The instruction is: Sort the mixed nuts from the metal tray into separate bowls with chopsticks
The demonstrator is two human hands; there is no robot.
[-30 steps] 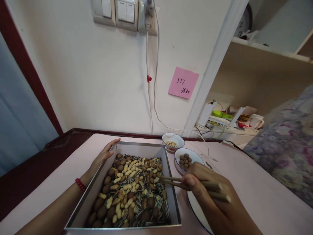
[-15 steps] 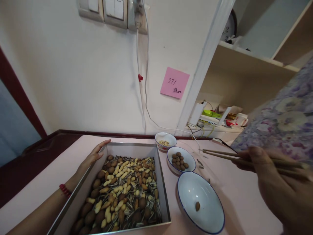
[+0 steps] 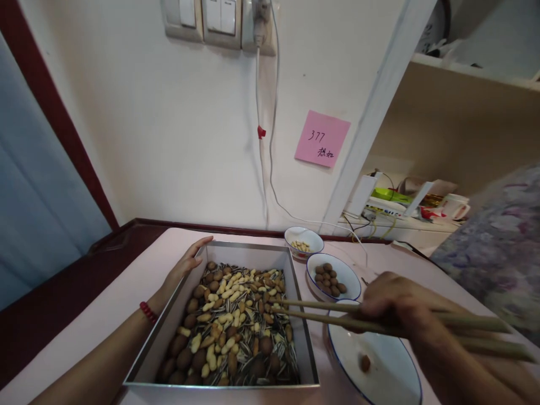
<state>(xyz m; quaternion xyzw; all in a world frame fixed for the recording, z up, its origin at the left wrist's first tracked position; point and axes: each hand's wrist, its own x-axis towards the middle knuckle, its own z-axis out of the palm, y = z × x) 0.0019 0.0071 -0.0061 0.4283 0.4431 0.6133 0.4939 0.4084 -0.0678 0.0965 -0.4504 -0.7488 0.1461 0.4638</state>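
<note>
Wooden chopsticks (image 3: 311, 316) in a box (image 3: 304, 343) of mixed nuts (image 3: 230, 293)
Slim, pale brown, tips slightly parted, they cross the right wall, clasped in the right hand (image 3: 422, 332); the left hand (image 3: 182, 270), fingers extended, touches the far left edge.

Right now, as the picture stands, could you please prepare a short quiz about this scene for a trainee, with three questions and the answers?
1. Open question: What does the right hand hold?
2. True or false: The left hand lies on the pink note.
3. Fill in the blank: The number of nuts showing in the bowl nearest the camera is ___.

Key:
1. Chopsticks.
2. False; it is at the edge of the box.
3. One, a brown nut.
</note>
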